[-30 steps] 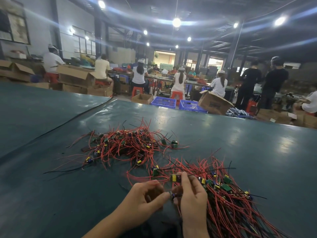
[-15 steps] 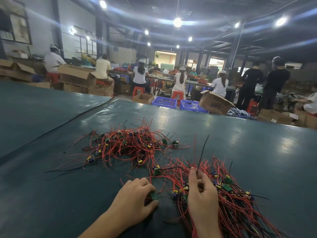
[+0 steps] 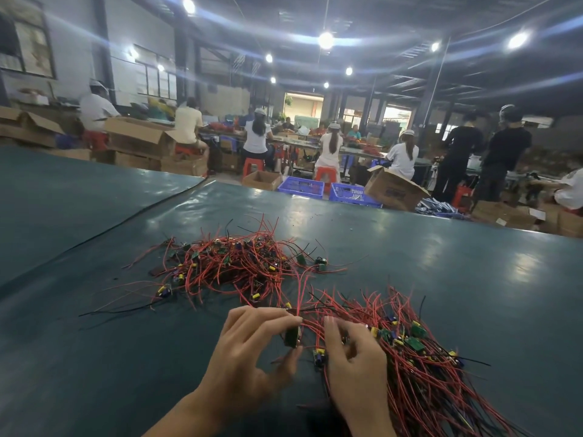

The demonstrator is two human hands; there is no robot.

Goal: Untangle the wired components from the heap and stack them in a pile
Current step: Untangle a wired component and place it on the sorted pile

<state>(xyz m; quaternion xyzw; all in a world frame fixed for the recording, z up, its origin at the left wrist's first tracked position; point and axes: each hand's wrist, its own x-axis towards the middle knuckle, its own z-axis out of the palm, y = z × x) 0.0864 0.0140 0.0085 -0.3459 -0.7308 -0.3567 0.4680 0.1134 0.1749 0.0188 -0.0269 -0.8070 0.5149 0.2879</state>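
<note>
Heap (image 3: 230, 266): tangled red and black wires with small green boards and yellow parts, lying mid-tabletop.
Pile (image 3: 419, 357): just right of the heap and nearer the person. A few red wires from the heap reach it.
Left hand (image 3: 252, 351): nearer than the heap. Fingers and thumb pinch a small green board (image 3: 291, 335) whose red wires run up toward the heap.
Right hand (image 3: 353, 364): nearer than the heap, at the pile's left edge. Its fingers are curled down among red wires, and I cannot tell whether they grip any.
Edges: the tabletop (image 3: 441, 279) ends in a far edge beyond the heap. A dark seam (image 3: 126, 222) slants left of the heap.
Open room: glossy green surface stretches left of, beyond and right of the heap.
Writing: the cardboard box (image 3: 394, 190) past the far edge, beyond the heap, carries dark print too blurred to read.
</note>
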